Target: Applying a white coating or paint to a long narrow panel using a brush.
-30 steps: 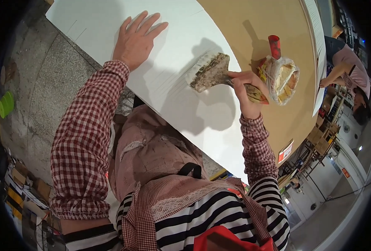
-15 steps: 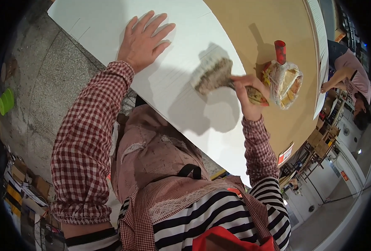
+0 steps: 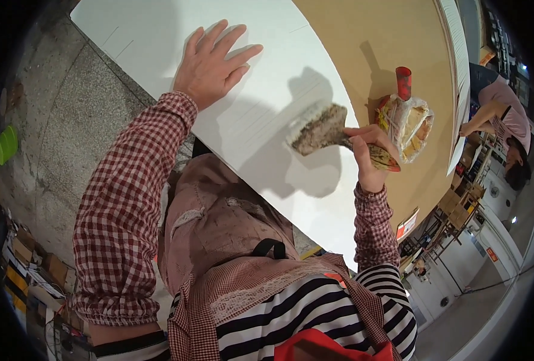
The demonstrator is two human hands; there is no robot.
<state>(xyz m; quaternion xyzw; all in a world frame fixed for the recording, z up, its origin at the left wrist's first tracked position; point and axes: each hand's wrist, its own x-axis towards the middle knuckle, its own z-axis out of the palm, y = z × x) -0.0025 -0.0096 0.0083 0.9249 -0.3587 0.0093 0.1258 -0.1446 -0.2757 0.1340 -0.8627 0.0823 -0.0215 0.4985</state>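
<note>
My right hand (image 3: 372,153) grips the handle of a wide, worn brush (image 3: 322,129) with pale bristles and a dark, stained head. The brush is over a large white sheet (image 3: 243,135), its shadow falling beside it; whether the bristles touch the sheet I cannot tell. My left hand (image 3: 211,65) lies flat on the sheet's far left part, fingers spread. Just beyond my right hand stands a plastic-wrapped container (image 3: 412,126) with pale, crusted contents. A red cylinder (image 3: 403,83) stands up beside it.
Brown board (image 3: 351,36) lies along the white sheet's right side. At the far right a co-worker in a pink top (image 3: 503,102) reaches toward the stack edge. A green bucket (image 3: 6,144) is on the floor at left, and cardboard boxes (image 3: 53,269) sit at lower left.
The brush and my right hand have shifted slightly right and nearer to me. My left hand stays flat on the sheet, with its place in view slightly changed.
</note>
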